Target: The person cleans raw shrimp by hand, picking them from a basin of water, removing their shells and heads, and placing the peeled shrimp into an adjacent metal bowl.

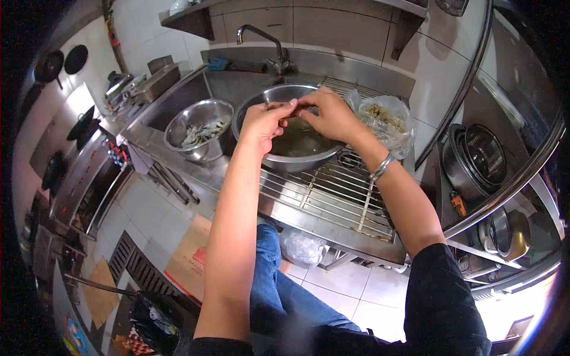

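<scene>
Above a large steel bowl (306, 161) of murky water, my left hand (264, 123) and my right hand (328, 114) meet with their fingertips pinched together. Whatever lies between the fingertips is too small to make out. The large bowl stands on a wire rack (332, 199) at the sink. To its left, a smaller steel bowl (205, 153) holds pale and dark pieces that look like small seafood. Right of the large bowl lies a clear plastic bag (399, 137) with brownish bits in it, partly behind my right forearm.
A faucet (261, 37) rises behind the bowls over the sink basin (172, 110). Stacked pots (463, 160) fill a shelf at the right. A stove stands at the far left. Below the counter are a white plastic bag (304, 249) and flattened cardboard (190, 255).
</scene>
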